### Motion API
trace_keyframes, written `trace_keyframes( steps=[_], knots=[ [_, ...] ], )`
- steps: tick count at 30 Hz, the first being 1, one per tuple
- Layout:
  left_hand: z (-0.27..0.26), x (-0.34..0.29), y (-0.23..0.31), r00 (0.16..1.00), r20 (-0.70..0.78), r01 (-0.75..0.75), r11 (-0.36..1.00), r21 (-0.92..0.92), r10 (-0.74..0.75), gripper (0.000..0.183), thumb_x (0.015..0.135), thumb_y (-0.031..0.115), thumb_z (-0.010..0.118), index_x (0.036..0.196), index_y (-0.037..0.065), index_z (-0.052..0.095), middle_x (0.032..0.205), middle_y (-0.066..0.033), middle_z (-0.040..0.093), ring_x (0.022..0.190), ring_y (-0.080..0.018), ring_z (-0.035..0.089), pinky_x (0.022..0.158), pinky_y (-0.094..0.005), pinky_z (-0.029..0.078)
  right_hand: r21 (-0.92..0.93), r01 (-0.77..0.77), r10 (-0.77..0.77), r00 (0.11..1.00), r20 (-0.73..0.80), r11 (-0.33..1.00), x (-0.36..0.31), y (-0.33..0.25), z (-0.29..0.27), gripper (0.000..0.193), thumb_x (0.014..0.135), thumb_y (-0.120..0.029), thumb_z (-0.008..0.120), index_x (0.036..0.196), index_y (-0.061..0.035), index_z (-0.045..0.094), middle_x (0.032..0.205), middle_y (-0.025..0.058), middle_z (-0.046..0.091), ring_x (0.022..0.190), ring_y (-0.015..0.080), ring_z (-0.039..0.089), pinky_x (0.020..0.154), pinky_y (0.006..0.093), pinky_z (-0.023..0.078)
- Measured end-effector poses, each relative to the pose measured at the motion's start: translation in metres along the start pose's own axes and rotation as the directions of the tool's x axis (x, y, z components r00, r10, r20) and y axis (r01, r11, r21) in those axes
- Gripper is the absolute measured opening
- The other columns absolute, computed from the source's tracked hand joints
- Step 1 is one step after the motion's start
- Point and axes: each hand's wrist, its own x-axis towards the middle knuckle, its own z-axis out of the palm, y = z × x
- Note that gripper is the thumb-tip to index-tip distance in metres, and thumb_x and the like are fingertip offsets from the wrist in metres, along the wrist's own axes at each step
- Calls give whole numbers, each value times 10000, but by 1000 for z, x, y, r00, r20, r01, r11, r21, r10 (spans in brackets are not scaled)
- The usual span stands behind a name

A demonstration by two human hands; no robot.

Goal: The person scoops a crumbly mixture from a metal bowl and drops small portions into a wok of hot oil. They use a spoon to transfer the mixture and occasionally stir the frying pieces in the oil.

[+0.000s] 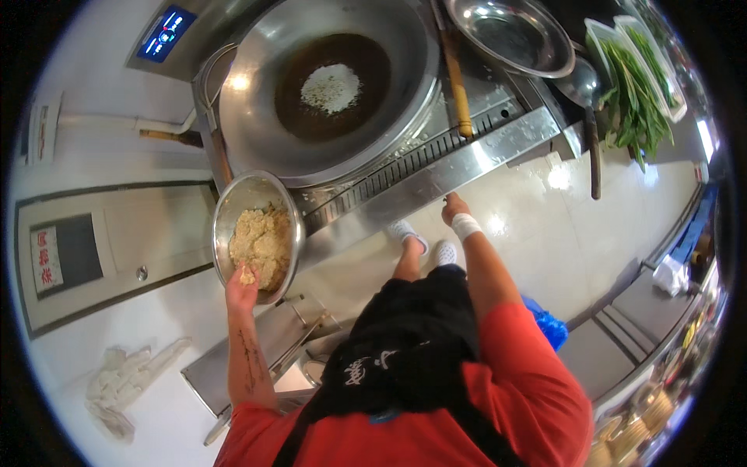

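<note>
A steel bowl (pixel 294 233) sits at the left front of the stove, holding a lumpy, pale-yellow coated food mixture (pixel 261 237). Over its near rim, my left hand (pixel 242 294) pinches a small lump of that food (pixel 247 276). My right hand (pixel 454 207), with a white wrap (pixel 465 226) at the wrist, is closed at the stove's front edge; what its fingers hold, if anything, is hidden. Behind the bowl stands a large wok (pixel 249 117) with dark liquid (pixel 292 113) at its bottom and a white patch (pixel 332 87) in the middle.
A wooden-handled tool (pixel 459 101) lies right of the wok, near a steel basin (pixel 537 66). A ladle (pixel 593 148) sticks out over the counter edge. Plastic trays (pixel 668 97) hold green stalks (pixel 626 101) at the right. A lit control panel (pixel 166 33) is far left.
</note>
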Motion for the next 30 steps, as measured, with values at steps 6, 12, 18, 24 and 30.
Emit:
trace_keyframes(
  steps=[6, 12, 18, 24, 30],
  knots=[
    [-3, -9, -6, 1000, 15, -21, 999, 34, 20, 239, 1009, 108, 646, 1240, 53, 627, 1072, -55, 665, 892, -180, 636, 775, -300, 557, -14, 0, -1, 998, -63, 1000, 7, -4, 9, 436, 886, -55, 515, 1318, -48, 573, 1289, 272, 641, 1229, 462, 583, 1033, 474, 483],
    [-10, 14, -4, 992, 121, 7, 954, -300, 30, 152, 1037, 259, 639, 1070, 111, 631, 872, -8, 633, 746, -110, 601, 598, -250, 513, -149, 165, -155, 985, 75, 975, -16, 47, 1, 506, 903, -78, 542, 1409, -84, 527, 1321, 216, 658, 1243, 396, 612, 1056, 455, 496],
    [-5, 46, -6, 974, 206, 40, 830, -557, 91, 253, 1069, 341, 573, 969, 109, 585, 804, -43, 573, 639, -133, 562, 463, -224, 441, -464, 536, -391, 840, 376, 706, -60, 108, -24, 405, 943, -103, 495, 1318, -106, 649, 1228, 238, 697, 1170, 391, 665, 1011, 439, 529],
    [27, 46, 8, 993, -111, -59, 628, -776, -43, 241, 1107, 131, 468, 1289, -3, 550, 1164, -169, 645, 1126, -302, 630, 903, -400, 634, -367, 286, -134, 912, 387, 885, -96, 63, -86, 394, 894, -124, 617, 1284, -92, 661, 1200, 214, 717, 1083, 364, 705, 929, 412, 572],
    [27, 50, 23, 958, 249, 100, 647, -756, 143, 266, 1101, 273, 501, 1231, 60, 592, 1045, -140, 665, 909, -233, 652, 735, -332, 603, -529, 385, -181, 900, 395, 756, -129, -58, -138, 361, 916, -158, 631, 1271, -97, 654, 1099, 191, 742, 924, 320, 738, 777, 414, 606]
  ],
)
